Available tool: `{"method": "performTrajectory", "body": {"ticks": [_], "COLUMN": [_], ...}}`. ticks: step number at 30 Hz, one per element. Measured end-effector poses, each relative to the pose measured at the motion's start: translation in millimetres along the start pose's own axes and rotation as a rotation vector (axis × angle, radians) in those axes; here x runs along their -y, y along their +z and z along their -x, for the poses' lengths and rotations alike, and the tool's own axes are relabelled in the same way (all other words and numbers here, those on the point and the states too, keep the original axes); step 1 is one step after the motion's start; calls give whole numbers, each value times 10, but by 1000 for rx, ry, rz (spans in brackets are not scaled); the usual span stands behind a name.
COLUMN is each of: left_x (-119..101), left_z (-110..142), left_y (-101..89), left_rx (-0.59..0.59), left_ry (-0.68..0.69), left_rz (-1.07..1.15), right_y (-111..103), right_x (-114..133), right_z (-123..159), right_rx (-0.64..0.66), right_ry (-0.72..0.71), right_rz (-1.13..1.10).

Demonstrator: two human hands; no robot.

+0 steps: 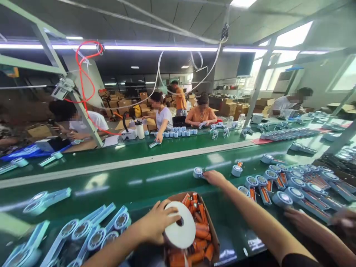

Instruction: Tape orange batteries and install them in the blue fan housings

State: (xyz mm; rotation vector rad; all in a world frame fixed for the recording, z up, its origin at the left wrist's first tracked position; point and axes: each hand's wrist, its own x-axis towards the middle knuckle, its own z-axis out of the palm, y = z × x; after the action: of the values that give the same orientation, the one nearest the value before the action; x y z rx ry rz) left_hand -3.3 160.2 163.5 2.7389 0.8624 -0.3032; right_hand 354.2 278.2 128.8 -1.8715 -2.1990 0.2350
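Over the green belt, my right hand (pixel 215 178) is closed on the handle end of a light-blue handheld fan body (pixel 198 172), its round head pointing left. My left hand (pixel 158 223) grips the left edge of a white roll (pixel 181 229) with a hole in its middle; the thumb is partly hidden. The roll lies on a cardboard box (pixel 214 231) of orange cylindrical cells (pixel 202 234), below my right forearm. Another fan body (pixel 237 170) with an orange piece in its handle rests on the belt, right of my right hand.
Fan bodies (pixel 96 237) lie in a cluster at the left. Many more, with orange cells (pixel 269 185) in their handles, crowd the right, beside a co-worker's hand (pixel 299 219). Several people sit across the belt (pixel 116 189). A metal post (pixel 86 118) carries a red hose.
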Motion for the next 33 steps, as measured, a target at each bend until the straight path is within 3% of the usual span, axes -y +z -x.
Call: {"method": "performTrajectory", "body": {"ticks": [3,5,8,11,13,16,19,22,24,29,33], "left_x": [-89,-109,-129,-161,-195,-256,-295,-308,-310,-330,-316], "left_z": [-26,46,262,470,555,609,622,629,633,602,654], "left_y": [-105,-100,86,401,581,703,680,652,668,747,716], "left_rx": [-55,-134,-295,-424,-491,-562,-573,-545,-528,-547,-562], "left_ry": [122,149,60,-55,-78,-106,-132,-139,-165,-230,-244], "left_rz": [-22,7,51,62,64,59,63,56,49,97,170], "right_y": [-111,-107,6,193,304,398,417,384,336,217,307], "right_x": [39,127,446,978,1348,1754,1939,1937,1830,1333,1135], "right_z": [222,538,1238,1883,2123,2259,2373,2488,2444,1912,1704], "right_rx": [-9,-34,-34,55,167,290,328,449,481,180,179], "right_ry": [-3,-7,-5,-17,14,10,-214,-590,-656,-133,-64], "right_rz": [-109,-194,-338,-538,-471,-172,-118,-251,-312,-53,34]}}
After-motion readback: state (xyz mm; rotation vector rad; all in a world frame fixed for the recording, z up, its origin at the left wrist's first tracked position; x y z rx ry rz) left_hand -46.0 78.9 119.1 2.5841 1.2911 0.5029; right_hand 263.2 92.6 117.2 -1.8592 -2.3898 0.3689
